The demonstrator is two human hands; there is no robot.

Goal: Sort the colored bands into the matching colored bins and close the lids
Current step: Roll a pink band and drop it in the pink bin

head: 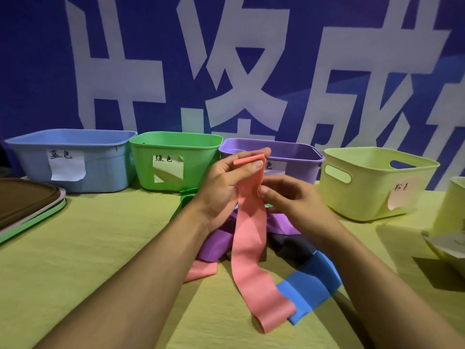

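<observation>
The pink band (247,238) is a flat, soft loop of stretchy sheet, light and limp by the look of it: it hangs as a ribbon and folds wherever it is unsupported. I judge it will sag and trail if held at one end only, and may snag the pile beneath, so the folded top edge is the sensible place to hold, with a second hold lower down to gather the slack.

The left hand (226,182) pinches that folded top end between thumb and curled fingers, at about 12 o'clock of the band. The right hand (289,197) sits at 3 o'clock of the upper strip, fingers loosely curled with the tips touching or nearly touching the band's edge; whether it truly pinches I cannot tell. From the left hand's pinch the band runs down toward 6 o'clock and its lower loop lies on the yellow-green table (88,260), overlapping the blue band (309,285).

Beneath lie the purple bands (216,244) and a dark band (289,245). The bin marked for pink is the pale yellow bin (372,187), at roughly 2 o'clock from the hands, well apart and open. The stacked lids (27,205) lie at 9 o'clock.
</observation>
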